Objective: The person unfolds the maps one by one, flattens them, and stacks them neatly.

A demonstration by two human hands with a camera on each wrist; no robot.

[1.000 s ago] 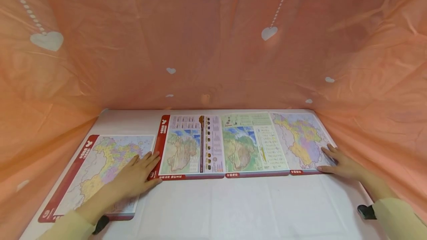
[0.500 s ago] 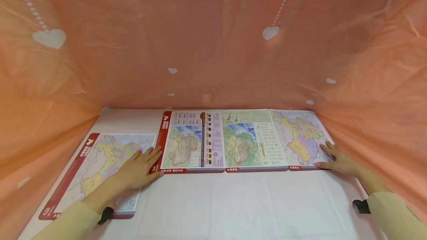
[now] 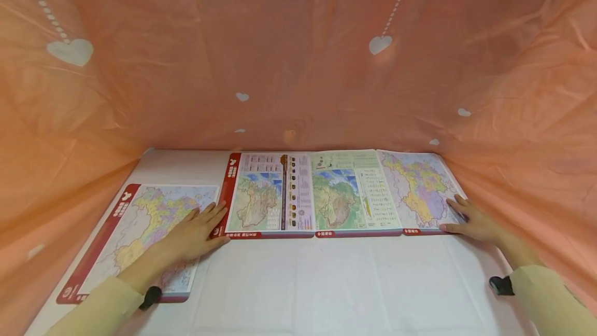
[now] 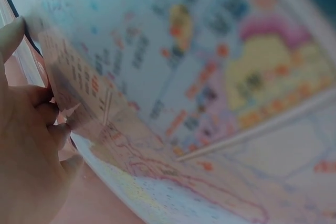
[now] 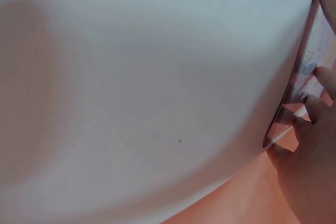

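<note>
Fold-out map (image 3: pixel 340 196) spread flat at rear of white surface (image 3: pixel 326 284), four panels wide. Left hand (image 3: pixel 193 235) at its left end, fingers straight and spread, resting over separate map sheet (image 3: pixel 144 237). Right hand (image 3: pixel 471 222) on right panel, fingers extended, thumb along front edge. Likely light, thin, semi-stiff, smooth; best gripped at end edges near red border.

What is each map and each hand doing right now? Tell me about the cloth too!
Long fold-out map: unfolded, flat on the table, four panels showing.
Single map: flat, front-left of the long one.
Left hand: flat on the single map, touching the long map's left end.
Right hand: fingers on the long map's right end.
Pink cloth: hanging behind, wrinkled.
</note>
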